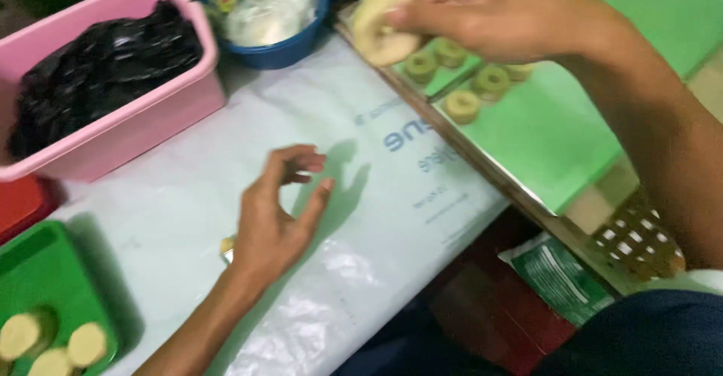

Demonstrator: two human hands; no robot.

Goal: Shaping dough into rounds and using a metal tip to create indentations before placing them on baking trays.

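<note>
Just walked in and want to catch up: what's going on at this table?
A person is handling pale dough rings. The right hand holds one dough ring above a green sheet where several smaller greenish rings sit. The left hand rests, fingers curled, on the plastic-covered table. A pink tub with black plastic and a green tray of round dough pieces stand nearby.

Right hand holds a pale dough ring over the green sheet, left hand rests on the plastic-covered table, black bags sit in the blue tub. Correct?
Not quite. In the head view the black bags sit in the pink tub, not a blue one. The rest holds: the right hand holds a pale dough ring over the green sheet, and the left hand rests on the plastic-covered table.
</note>
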